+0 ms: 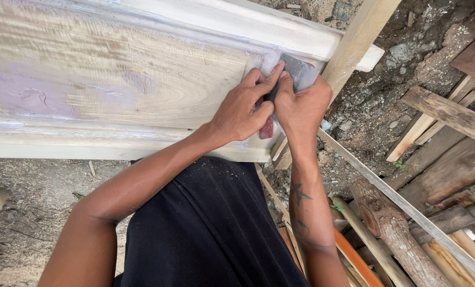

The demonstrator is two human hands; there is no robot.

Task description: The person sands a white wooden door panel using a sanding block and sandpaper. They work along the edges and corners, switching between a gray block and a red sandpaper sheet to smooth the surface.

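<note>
Both hands, left hand (242,109) and right hand (301,103), closed tight on grey sandpaper (297,72) at one o'clock, pressed to wooden panel (115,79); near corner smoothed pale, purple filler at nine o'clock seemingly unsanded.

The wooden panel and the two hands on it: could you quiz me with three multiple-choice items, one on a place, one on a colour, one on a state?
1. Where on the panel do the hands press the sandpaper?
A. left end
B. right end
C. underside

2. What colour shows on the sheet's lower edge?
A. red
B. green
C. yellow

3. How does the left hand stand to the right hand?
A. far apart
B. close together, both on the sheet
C. one hanging free

Answers:
1 B, the hands sit by the panel's right end.
2 A, a red edge peeks out below the left hand.
3 B, both sets of fingers rest side by side on the grey sheet.
</note>
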